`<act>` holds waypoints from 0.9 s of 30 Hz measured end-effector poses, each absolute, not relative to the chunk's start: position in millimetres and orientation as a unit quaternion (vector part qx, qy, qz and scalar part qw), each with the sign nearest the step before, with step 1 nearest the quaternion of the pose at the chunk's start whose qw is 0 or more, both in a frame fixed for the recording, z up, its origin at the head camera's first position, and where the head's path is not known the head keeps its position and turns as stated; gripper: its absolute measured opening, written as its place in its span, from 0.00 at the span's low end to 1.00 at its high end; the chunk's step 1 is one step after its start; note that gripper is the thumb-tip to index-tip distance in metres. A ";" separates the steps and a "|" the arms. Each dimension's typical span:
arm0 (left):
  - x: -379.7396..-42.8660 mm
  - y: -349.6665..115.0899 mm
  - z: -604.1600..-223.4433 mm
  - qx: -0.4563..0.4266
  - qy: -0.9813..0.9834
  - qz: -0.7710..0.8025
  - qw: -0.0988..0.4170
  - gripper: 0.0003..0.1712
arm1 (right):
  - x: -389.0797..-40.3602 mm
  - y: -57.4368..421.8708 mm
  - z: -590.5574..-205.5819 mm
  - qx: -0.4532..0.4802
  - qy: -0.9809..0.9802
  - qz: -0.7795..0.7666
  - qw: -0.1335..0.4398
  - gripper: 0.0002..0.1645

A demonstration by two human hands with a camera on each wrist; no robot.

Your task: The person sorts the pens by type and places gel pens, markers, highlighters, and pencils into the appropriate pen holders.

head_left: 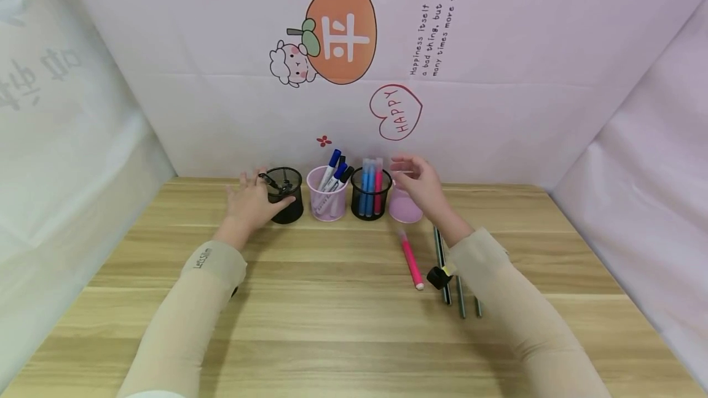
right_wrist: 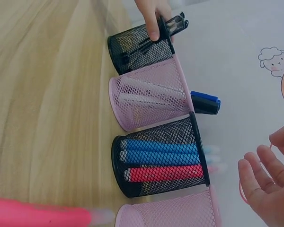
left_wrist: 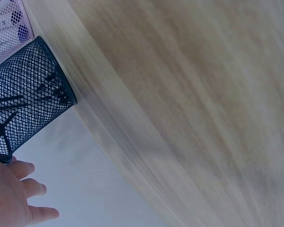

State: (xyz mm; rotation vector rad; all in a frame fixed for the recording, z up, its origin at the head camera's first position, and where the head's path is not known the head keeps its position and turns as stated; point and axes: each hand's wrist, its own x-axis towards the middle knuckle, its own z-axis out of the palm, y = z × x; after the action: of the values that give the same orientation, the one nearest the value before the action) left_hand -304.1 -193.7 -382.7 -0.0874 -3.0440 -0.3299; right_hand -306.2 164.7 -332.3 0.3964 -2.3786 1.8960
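Table [head_left: 321, 300] back edge: left hand [head_left: 246, 204] spread, thumb against left-end cup [head_left: 289, 210]; bump could tip it. Right hand [head_left: 423, 189] loose, empty; dragging sleeve [head_left: 481, 263] could roll sticks [head_left: 461, 300].

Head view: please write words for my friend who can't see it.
A person's left hand touches a black mesh cup and their right hand is near a pink cup, with two cups of markers between. On the wooden table in front lie a pink marker and thin dark sticks.
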 end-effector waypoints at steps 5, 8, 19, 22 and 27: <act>-303.4 -193.2 -381.9 -0.028 -0.993 -0.108 0.039 0.61 | -301.3 169.7 -332.8 0.130 -0.786 0.604 0.019 0.22; -303.3 -193.2 -381.7 -0.028 -0.993 -0.108 0.039 0.61 | -298.5 172.9 -333.1 0.139 -0.797 0.588 0.009 0.22; -304.4 -194.7 -382.5 -0.032 -0.994 -0.093 0.041 0.61 | -288.6 185.5 -349.4 0.207 -0.822 0.530 -0.022 0.19; -304.6 -195.0 -382.4 -0.035 -0.995 -0.088 0.043 0.61 | -285.5 189.2 -355.3 0.211 -0.830 0.514 -0.037 0.19; -304.5 -194.8 -382.5 -0.036 -0.995 -0.084 0.043 0.62 | -282.7 194.6 -364.7 0.221 -0.840 0.488 -0.078 0.20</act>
State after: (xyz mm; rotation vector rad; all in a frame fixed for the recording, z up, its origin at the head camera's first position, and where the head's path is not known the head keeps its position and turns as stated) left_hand -304.5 -194.8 -382.5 -0.1094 -3.0419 -0.2574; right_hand -282.7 194.6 -364.7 0.7320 -2.7808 1.6158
